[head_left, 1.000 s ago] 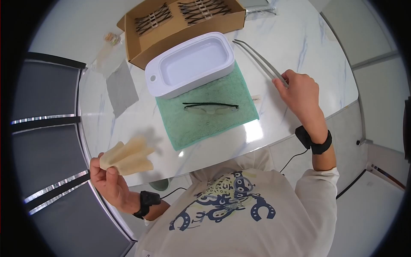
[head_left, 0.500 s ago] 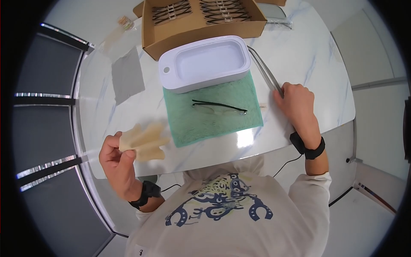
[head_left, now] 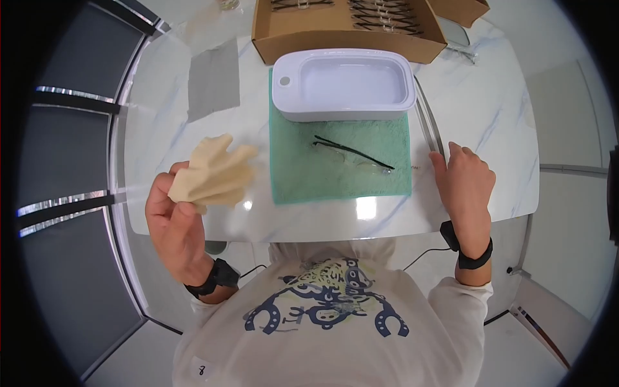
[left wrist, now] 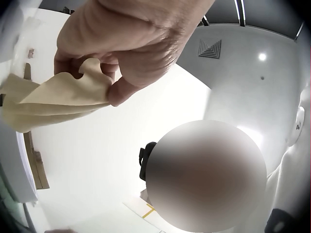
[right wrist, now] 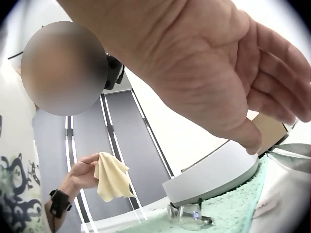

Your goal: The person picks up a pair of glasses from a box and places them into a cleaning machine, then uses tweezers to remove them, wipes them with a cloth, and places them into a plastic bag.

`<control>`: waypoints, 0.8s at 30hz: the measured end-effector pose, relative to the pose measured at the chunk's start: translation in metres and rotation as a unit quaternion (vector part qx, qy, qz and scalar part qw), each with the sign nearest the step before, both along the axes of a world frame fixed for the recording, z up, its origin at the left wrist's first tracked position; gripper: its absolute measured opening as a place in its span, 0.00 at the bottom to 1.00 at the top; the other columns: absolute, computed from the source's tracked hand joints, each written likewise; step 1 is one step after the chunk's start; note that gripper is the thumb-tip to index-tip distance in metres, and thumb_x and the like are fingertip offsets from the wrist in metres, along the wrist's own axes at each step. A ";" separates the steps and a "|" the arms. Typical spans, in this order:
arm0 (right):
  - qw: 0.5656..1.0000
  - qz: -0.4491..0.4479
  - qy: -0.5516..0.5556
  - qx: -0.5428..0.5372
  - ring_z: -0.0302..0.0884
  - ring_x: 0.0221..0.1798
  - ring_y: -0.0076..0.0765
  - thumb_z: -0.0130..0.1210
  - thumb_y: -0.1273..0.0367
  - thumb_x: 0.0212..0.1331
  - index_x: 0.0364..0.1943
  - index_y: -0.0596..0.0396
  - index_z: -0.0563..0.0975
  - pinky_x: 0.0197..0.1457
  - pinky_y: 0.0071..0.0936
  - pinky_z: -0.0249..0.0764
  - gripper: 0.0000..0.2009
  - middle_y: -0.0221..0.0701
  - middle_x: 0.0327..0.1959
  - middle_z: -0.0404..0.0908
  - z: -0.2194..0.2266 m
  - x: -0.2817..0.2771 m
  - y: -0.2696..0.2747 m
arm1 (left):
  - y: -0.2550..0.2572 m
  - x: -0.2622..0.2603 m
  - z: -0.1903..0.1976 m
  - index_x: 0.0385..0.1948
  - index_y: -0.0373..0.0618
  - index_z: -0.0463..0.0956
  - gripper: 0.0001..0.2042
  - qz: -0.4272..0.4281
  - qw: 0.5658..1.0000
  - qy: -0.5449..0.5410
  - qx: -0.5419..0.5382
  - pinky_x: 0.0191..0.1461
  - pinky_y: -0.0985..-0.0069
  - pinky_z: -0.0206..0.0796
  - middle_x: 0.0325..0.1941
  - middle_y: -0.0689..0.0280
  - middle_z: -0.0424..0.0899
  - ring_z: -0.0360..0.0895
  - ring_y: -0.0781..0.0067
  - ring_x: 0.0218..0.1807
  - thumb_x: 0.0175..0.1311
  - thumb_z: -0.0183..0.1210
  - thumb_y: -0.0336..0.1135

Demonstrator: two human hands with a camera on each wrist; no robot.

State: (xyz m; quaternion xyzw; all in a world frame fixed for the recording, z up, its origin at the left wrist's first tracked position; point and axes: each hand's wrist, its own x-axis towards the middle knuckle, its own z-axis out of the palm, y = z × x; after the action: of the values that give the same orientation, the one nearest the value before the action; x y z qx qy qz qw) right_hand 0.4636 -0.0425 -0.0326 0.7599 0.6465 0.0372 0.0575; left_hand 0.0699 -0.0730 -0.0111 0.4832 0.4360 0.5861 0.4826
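Presently, the pair of glasses is found folded on the green towel, left of the right hand's fingers and right of the left's. Nearer of the two: the right hand. The long axis is slanted, near end pointed toward those fingers, far end away from them. Nothing seems gripped there; thumb and fingers are loosely parted, tweezers laid just beside the fingertips, contact uncertain. By the left hand a yellow cloth is pinched, its free part fanned toward the glasses. That slant is judged to matter most for a grasp. Thumb gap and clear lenses are shown by the right wrist view; overhead, the palm is hidden.
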 end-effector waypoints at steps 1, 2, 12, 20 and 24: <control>1.000 0.020 0.007 0.021 0.82 0.26 0.46 0.65 0.57 0.59 0.27 0.56 0.80 0.24 0.38 0.72 0.16 0.35 0.24 0.81 0.002 -0.003 -0.003 | 0.000 -0.001 -0.001 0.41 0.41 0.73 0.15 -0.019 1.000 -0.024 -0.002 0.60 0.71 0.60 0.53 0.61 0.78 0.72 0.71 0.54 0.65 0.67 0.40; 0.998 0.041 0.014 0.040 0.81 0.25 0.44 0.65 0.58 0.59 0.29 0.55 0.81 0.24 0.37 0.71 0.14 0.34 0.24 0.81 0.004 -0.005 -0.006 | -0.001 -0.001 -0.001 0.41 0.41 0.73 0.15 -0.014 0.999 -0.026 -0.011 0.60 0.71 0.60 0.53 0.61 0.78 0.72 0.71 0.54 0.65 0.67 0.40; 0.990 0.128 0.064 0.016 0.81 0.26 0.39 0.67 0.61 0.58 0.36 0.49 0.85 0.26 0.34 0.72 0.09 0.27 0.29 0.84 0.031 -0.019 -0.036 | -0.016 0.019 0.013 0.32 0.45 0.67 0.12 -0.102 0.994 0.036 -0.013 0.43 0.76 0.61 0.35 0.63 0.80 0.69 0.77 0.37 0.67 0.64 0.33; 0.991 0.072 0.105 -0.043 0.84 0.29 0.40 0.65 0.63 0.59 0.35 0.50 0.86 0.32 0.33 0.76 0.08 0.30 0.34 0.87 0.021 -0.012 -0.009 | -0.015 0.022 0.013 0.34 0.42 0.70 0.13 -0.100 0.995 -0.010 -0.026 0.37 0.82 0.60 0.36 0.60 0.83 0.71 0.81 0.34 0.65 0.67 0.36; 0.982 0.097 0.154 -0.046 0.84 0.29 0.41 0.65 0.64 0.58 0.32 0.51 0.86 0.32 0.34 0.76 0.07 0.32 0.30 0.86 0.012 -0.008 0.005 | -0.013 0.029 0.017 0.34 0.41 0.72 0.12 -0.077 0.996 -0.011 -0.037 0.36 0.82 0.62 0.35 0.59 0.84 0.73 0.81 0.33 0.64 0.67 0.35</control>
State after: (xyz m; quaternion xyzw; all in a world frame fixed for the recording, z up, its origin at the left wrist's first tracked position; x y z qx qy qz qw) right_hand 0.4560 -0.0375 -0.0202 0.6865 0.7196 -0.1040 -0.0117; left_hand 0.0986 -0.0864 0.0059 0.4905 0.4135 0.5358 0.5490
